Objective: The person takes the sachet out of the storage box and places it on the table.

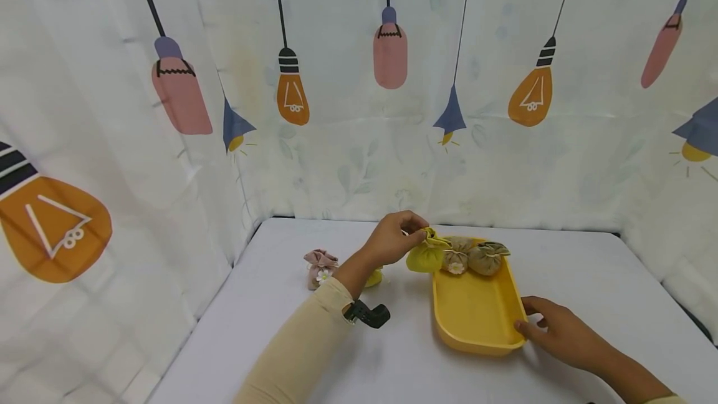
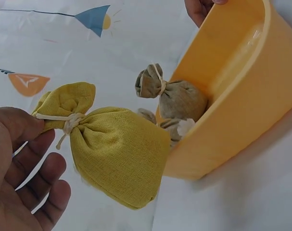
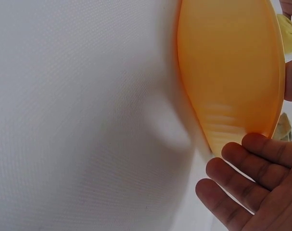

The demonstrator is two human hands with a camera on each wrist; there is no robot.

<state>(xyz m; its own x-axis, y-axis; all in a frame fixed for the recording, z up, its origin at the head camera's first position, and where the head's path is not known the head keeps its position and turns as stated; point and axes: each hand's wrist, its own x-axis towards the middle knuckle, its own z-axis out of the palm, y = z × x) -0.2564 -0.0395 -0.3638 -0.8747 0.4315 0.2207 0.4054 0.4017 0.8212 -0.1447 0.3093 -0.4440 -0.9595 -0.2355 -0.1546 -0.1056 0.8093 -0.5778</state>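
Observation:
My left hand pinches a yellow cloth pouch by its gathered neck, just below the tied cord. The pouch hangs at the far left corner of a yellow plastic tray, overlapping its rim in the head view. Inside the tray's far end sit two brownish cloth pouches, one with a white flower and another brown pouch beside it. At the tray's near right side my right hand holds the rim, thumb over the edge and fingers along the outer wall.
On the white table, left of the tray, stands a pinkish pouch with a white flower. Another yellow pouch is partly hidden behind my left wrist. A printed cloth wall rises behind the table's far edge.

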